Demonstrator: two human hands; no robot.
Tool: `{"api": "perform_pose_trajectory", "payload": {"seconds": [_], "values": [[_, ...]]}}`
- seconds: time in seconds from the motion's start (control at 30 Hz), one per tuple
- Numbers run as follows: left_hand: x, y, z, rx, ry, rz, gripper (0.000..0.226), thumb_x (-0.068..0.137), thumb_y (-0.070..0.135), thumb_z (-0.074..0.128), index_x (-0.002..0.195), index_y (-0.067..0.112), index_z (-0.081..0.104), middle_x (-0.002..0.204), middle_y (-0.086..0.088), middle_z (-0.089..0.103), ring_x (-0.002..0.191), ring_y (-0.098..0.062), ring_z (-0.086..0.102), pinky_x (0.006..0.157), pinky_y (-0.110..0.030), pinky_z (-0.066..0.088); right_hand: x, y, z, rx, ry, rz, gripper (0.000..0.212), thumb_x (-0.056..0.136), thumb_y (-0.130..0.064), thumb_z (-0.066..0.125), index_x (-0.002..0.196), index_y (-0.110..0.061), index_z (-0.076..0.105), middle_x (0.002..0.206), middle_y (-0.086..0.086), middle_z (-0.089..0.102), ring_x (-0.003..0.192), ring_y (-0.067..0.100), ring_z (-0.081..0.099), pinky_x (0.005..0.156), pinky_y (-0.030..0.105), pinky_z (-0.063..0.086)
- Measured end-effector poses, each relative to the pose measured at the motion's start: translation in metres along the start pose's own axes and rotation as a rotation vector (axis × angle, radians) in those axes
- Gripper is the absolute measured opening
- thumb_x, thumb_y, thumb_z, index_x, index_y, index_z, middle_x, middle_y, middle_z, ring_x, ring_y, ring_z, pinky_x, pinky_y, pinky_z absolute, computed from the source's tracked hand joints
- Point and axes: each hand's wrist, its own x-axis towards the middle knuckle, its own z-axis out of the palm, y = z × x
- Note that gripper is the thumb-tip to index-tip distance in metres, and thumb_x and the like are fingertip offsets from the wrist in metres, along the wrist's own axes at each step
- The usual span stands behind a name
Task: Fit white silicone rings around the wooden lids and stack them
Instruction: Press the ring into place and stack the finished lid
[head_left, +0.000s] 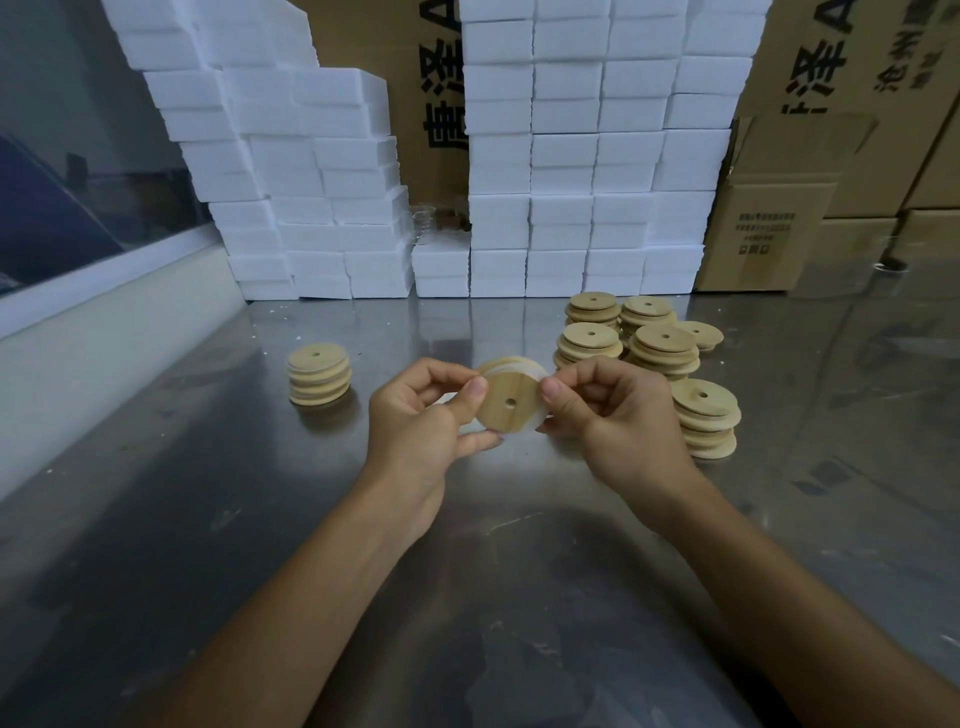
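Note:
Above the steel table, both hands hold one round wooden lid (506, 402) with a small centre hole. A white silicone ring (540, 375) shows around its back edge. My left hand (423, 421) pinches the lid's left rim with thumb and fingers. My right hand (605, 415) pinches the right rim, where the ring lies. A stack of ringed lids (318, 373) stands on the table to the left. Several short stacks of bare wooden lids (665, 345) stand to the right, the nearest stack (706, 415) just beside my right hand.
The steel table (260, 519) reflects light. White foam boxes (571, 171) are piled high along the back, with cardboard cartons (769, 228) at the right. A pale wall ledge (93, 332) runs along the left edge.

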Motion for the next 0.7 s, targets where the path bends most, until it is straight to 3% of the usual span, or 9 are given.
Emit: {"api": "perform_pose_trajectory", "payload": {"seconds": [0.3, 0.5, 0.57, 0.63, 0.7], "values": [[0.000, 0.000, 0.001, -0.092, -0.039, -0.079, 0.019, 0.089, -0.003, 0.062, 0.073, 0.008, 0.060, 0.085, -0.016, 0.068, 0.081, -0.025, 0.071, 0.062, -0.044, 0.059, 0.002, -0.006, -0.007, -0.059, -0.046, -0.030, 0.013, 0.087, 0.001, 0.067, 0.076, -0.006, 0.066, 0.065, 0.001, 0.072, 0.061, 0.009, 0.070, 0.058, 0.019, 0.056], [0.002, -0.004, 0.002, -0.203, -0.054, -0.137, 0.020, 0.093, -0.003, 0.057, 0.075, 0.008, 0.056, 0.094, -0.017, 0.066, 0.102, -0.038, 0.066, 0.067, -0.048, 0.059, -0.001, 0.000, 0.002, -0.039, -0.009, -0.001, 0.003, 0.090, -0.007, 0.067, 0.089, -0.007, 0.064, 0.078, 0.007, 0.072, 0.071, 0.017, 0.071, 0.062, 0.036, 0.062], [0.001, -0.006, 0.002, -0.072, -0.064, -0.056, 0.019, 0.094, -0.002, 0.056, 0.080, 0.010, 0.058, 0.101, -0.016, 0.067, 0.101, -0.033, 0.068, 0.069, -0.047, 0.060, -0.003, 0.003, 0.004, -0.087, 0.007, -0.031, 0.008, 0.090, -0.003, 0.066, 0.086, -0.009, 0.063, 0.077, 0.007, 0.070, 0.069, 0.015, 0.070, 0.061, 0.034, 0.061], [0.000, -0.008, 0.001, 0.140, -0.087, 0.118, 0.019, 0.093, 0.001, 0.060, 0.080, 0.015, 0.061, 0.094, -0.005, 0.069, 0.091, -0.021, 0.070, 0.068, -0.046, 0.061, -0.004, 0.006, 0.004, -0.214, 0.013, -0.098, 0.016, 0.090, -0.001, 0.066, 0.083, -0.015, 0.062, 0.077, 0.005, 0.069, 0.068, 0.014, 0.068, 0.060, 0.030, 0.058], [-0.001, -0.010, 0.000, 0.289, -0.113, 0.249, 0.020, 0.091, 0.004, 0.064, 0.080, 0.021, 0.061, 0.089, -0.003, 0.069, 0.086, -0.021, 0.070, 0.068, -0.048, 0.062, -0.005, 0.008, 0.004, -0.353, 0.014, -0.169, 0.019, 0.090, -0.002, 0.066, 0.083, -0.018, 0.061, 0.075, -0.002, 0.068, 0.066, 0.014, 0.066, 0.060, 0.032, 0.057]]}}
